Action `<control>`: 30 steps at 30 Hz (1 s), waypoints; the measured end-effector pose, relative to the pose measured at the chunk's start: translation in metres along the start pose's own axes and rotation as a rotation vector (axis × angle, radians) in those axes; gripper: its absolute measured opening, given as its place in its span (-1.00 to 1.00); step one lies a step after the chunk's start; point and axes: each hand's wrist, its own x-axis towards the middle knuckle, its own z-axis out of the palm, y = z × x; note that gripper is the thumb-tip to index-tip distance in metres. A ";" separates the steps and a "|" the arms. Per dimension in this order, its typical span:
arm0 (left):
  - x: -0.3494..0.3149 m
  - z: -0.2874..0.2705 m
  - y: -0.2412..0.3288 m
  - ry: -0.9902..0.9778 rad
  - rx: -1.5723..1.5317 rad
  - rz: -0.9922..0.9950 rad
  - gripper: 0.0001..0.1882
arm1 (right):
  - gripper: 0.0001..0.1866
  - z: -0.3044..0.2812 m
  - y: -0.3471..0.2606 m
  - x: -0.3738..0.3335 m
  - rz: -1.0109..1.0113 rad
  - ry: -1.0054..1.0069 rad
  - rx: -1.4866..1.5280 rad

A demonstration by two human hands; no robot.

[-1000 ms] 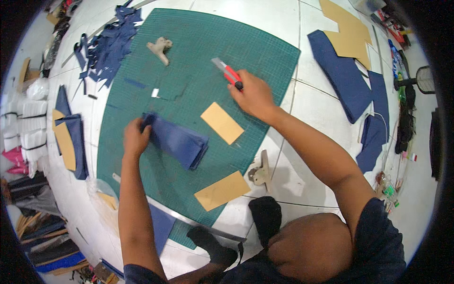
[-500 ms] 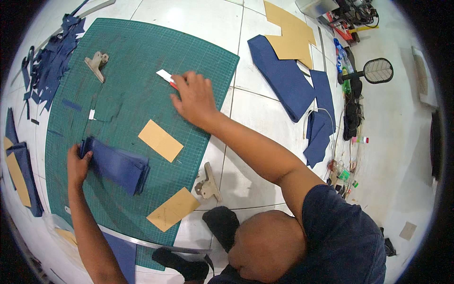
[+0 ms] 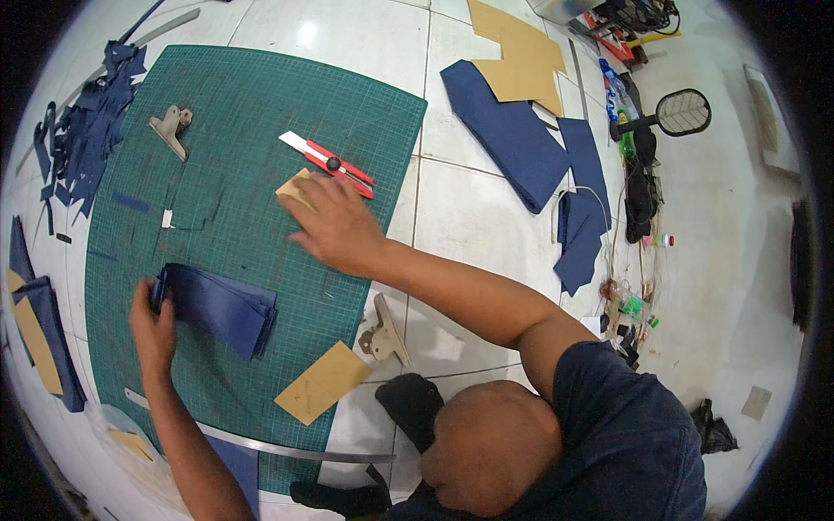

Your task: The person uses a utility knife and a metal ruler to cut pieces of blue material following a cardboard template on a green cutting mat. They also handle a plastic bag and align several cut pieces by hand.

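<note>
One end of a blue cloth stack (image 3: 221, 308) on the green cutting mat (image 3: 252, 113) is gripped by the left hand (image 3: 154, 328). A small tan card (image 3: 294, 186) is grasped by the right hand (image 3: 340, 227), just beside a red knife (image 3: 351, 174) on the mat.

Over a green, grid-lined mat (image 3: 252, 113), we see navy cloth (image 3: 224, 309) toward the left edge, a red-and-white knife (image 3: 334, 163) toward the right
</note>
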 end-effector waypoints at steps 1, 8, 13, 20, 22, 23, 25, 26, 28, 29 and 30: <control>-0.012 -0.005 0.023 0.019 0.046 0.071 -0.68 | -0.31 -0.004 -0.009 0.009 0.003 0.000 0.126; -0.085 -0.021 0.120 0.044 0.031 0.177 -0.47 | -0.52 -0.010 -0.098 0.063 -0.152 -0.484 0.773; -0.116 0.008 0.100 0.550 -0.658 0.176 -0.26 | -0.65 -0.020 -0.120 0.047 -0.180 -0.273 0.942; -0.140 0.007 0.096 0.184 -0.562 0.076 -0.66 | -0.67 -0.003 -0.138 0.012 0.093 -0.127 1.413; -0.136 -0.005 0.110 0.188 -0.332 0.113 -0.72 | -0.55 -0.008 -0.135 0.007 0.187 -0.203 1.260; -0.135 -0.009 0.120 0.149 -0.205 0.150 -0.75 | -0.45 0.009 -0.120 -0.003 0.197 -0.099 1.358; -0.132 -0.010 0.130 0.268 0.200 0.301 -0.74 | -0.27 0.013 -0.096 -0.014 0.454 -0.089 1.398; -0.129 -0.006 0.135 0.199 0.269 0.280 -0.75 | -0.28 0.011 -0.084 -0.026 0.477 -0.057 1.194; -0.117 0.004 0.118 0.124 0.373 0.278 -0.77 | -0.28 0.010 -0.076 -0.037 0.473 -0.046 0.875; -0.117 0.018 0.094 0.114 0.412 0.295 -0.78 | -0.26 0.010 -0.080 -0.040 0.452 -0.070 0.763; -0.120 0.037 0.075 0.088 0.434 0.262 -0.77 | -0.27 0.014 -0.081 -0.047 0.370 -0.068 0.693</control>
